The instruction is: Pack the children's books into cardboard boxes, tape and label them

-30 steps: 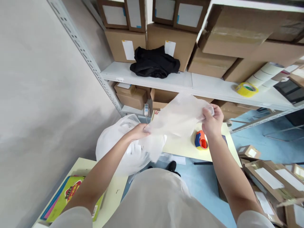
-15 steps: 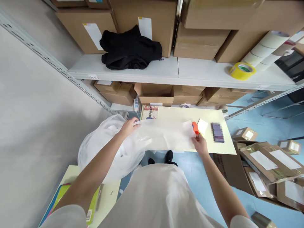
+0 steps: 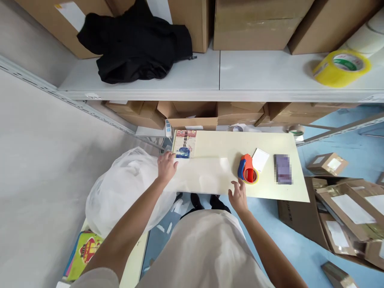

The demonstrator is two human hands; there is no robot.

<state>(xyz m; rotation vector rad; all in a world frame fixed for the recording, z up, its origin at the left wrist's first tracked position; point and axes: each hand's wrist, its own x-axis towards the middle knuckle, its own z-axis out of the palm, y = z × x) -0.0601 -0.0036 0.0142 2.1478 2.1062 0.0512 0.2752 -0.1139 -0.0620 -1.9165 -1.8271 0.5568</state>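
A white translucent packing sheet (image 3: 201, 174) lies flat along the front of the pale yellow table (image 3: 222, 144). My left hand (image 3: 167, 168) rests at its left end, fingers spread, close to a book (image 3: 185, 143) with a colourful cover. By the sheet's right end, at the table's front edge, is my right hand (image 3: 239, 197); its fingers are apart and nothing shows in them. Just beyond those fingers sits a red and blue tape dispenser (image 3: 247, 169), beside a white card (image 3: 260, 159). A purple pixelated object (image 3: 283, 169) lies farther right.
A big bundle of white wrapping film (image 3: 120, 192) bulges left of the table. Ahead, a shelf (image 3: 195, 94) holds cartons, a black garment (image 3: 135, 44) and a yellow tape roll (image 3: 342, 68). Labelled cartons (image 3: 351, 208) are piled on the right.
The sheet, raised and stretched between both hands before, now lies flat on the table. My right hand has let go of its corner and moved nearer me, uncovering the tape dispenser.
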